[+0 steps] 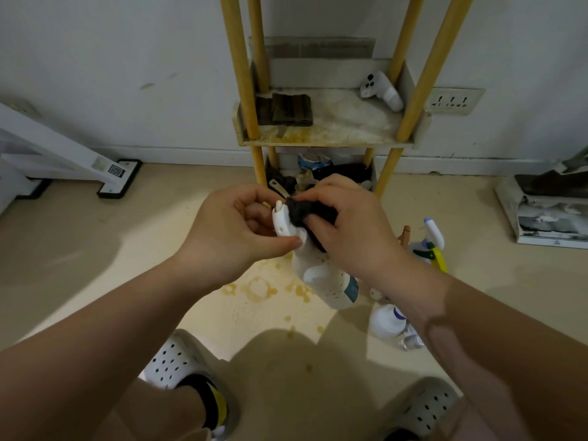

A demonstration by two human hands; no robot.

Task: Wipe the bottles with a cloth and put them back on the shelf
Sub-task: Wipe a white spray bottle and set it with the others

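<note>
Your left grip pinches the white spray bottle by its trigger head, holding it above the stained floor before the shelf. Your right grip clutches the dark cloth, pressing it against the bottle's head.

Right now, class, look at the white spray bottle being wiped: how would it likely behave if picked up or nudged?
The white spray bottle looks like rigid plastic, so it should keep its shape. The left hand holds it up by its head, so it is probably fairly light. Tall and narrow, it may tip if nudged.
</note>
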